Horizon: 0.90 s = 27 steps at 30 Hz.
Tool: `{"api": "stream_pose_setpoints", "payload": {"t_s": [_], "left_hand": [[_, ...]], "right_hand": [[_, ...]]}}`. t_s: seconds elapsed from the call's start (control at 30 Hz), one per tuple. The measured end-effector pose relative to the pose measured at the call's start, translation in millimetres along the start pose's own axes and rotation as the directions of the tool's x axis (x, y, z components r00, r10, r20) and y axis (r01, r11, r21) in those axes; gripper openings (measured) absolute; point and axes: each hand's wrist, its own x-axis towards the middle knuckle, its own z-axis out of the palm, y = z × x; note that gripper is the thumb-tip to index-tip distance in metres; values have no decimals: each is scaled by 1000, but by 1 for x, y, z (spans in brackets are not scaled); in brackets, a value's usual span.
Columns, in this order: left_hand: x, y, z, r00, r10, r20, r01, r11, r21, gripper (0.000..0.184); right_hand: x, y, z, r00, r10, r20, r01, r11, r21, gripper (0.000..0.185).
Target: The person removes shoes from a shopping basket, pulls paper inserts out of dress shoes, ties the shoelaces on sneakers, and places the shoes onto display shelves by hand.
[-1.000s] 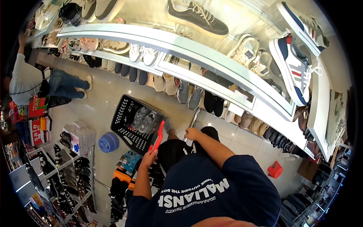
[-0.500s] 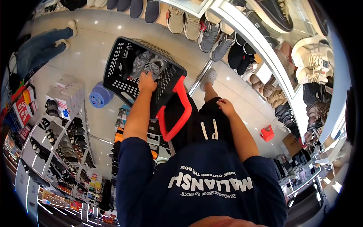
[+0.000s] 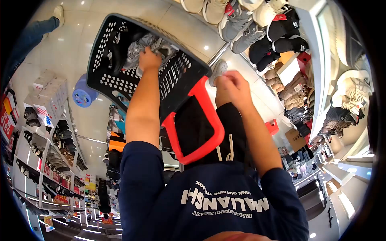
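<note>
The person's left hand (image 3: 150,60) reaches into the black basket (image 3: 173,86) at the upper left of the frame, its fingers on the grey shoes (image 3: 134,53). Those shoes lie inside the basket, beside a black item (image 3: 119,50) toward its left wall. The fingertips are partly hidden, so whether the hand has closed on a shoe cannot be told. The basket's red handle (image 3: 216,126) slants across the centre, over the person's black trousers (image 3: 236,138).

The right hand (image 3: 237,89), right of centre, is raised near the pale clog (image 3: 219,69) on the person's foot. Motion blur makes its grip hard to judge; the fingers look bent, and nothing held can be made out.

A blue stool (image 3: 83,96) stands on the floor left of the basket, near white boxes (image 3: 50,94). Shelved sneakers (image 3: 245,36) line the top right, and another person's jeans leg (image 3: 46,29) shows at the upper left.
</note>
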Motion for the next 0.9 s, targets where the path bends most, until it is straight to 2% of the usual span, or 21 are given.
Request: {"api": "stream_pose_setpoints", "payload": {"t_s": [0.03, 0.07, 0.1, 0.13, 0.2, 0.23, 0.27, 0.37, 0.4, 0.43, 0.5, 0.6, 0.67, 0.73, 0.87, 0.9], "left_hand": [[3, -6, 3, 1000, 9, -12, -10, 999, -34, 62], [7, -13, 10, 1000, 15, -24, -16, 997, -71, 61], [14, -23, 19, 994, 51, -96, -63, 990, -126, 60], [17, -29, 20, 995, 42, -90, -56, 986, -155, 60], [29, -38, 12, 996, 24, -87, -41, 978, -204, 60], [37, -46, 15, 992, 43, -117, -66, 978, -200, 59], [39, -52, 13, 993, -26, -112, -3, 968, -251, 60], [44, -50, -8, 971, -235, -38, 204, 902, -380, 66], [51, -53, -10, 970, -240, -21, 212, 892, -399, 66], [55, -55, -10, 970, -242, 0, 220, 883, -415, 68], [64, -59, -8, 961, -269, 68, 272, 864, -423, 73], [76, -60, -7, 955, -260, 142, 295, 879, -374, 74], [85, -62, -8, 958, -256, 129, 284, 909, -304, 68], [86, -59, -14, 971, -200, 133, 228, 942, -246, 63], [91, -59, -24, 980, -134, 145, 167, 956, -242, 57], [88, -65, -20, 984, -114, 139, 148, 954, -261, 57]], "right_hand": [[14, -31, 25, 974, -3, 229, 19, 997, -70, 29], [26, -53, 53, 894, 13, 448, 53, 989, -135, 30], [40, -61, 82, 817, 43, 575, 78, 980, -184, 36], [55, -63, 112, 720, 79, 689, 111, 968, -226, 41], [86, -33, 172, 730, 110, 674, 156, 934, -322, 57], [105, -10, 198, 795, 129, 593, 174, 888, -426, 64], [127, 14, 221, 852, 133, 507, 182, 832, -525, 71], [178, 63, 256, 909, 280, 309, -8, 752, -659, 81], [188, 80, 266, 929, 297, 221, -79, 743, -664, 84], [196, 95, 273, 913, 333, 236, -121, 773, -623, 88], [201, 126, 283, 888, 345, 305, -145, 838, -526, 87], [211, 139, 285, 888, 328, 322, -117, 839, -531, 81], [222, 151, 286, 867, 384, 319, -184, 840, -511, 77], [206, 109, 282, 821, 505, 268, -333, 804, -492, 74], [189, 117, 275, 861, 376, 342, -90, 775, -625, 63], [179, 101, 272, 855, 369, 365, -44, 753, -657, 58]]}}
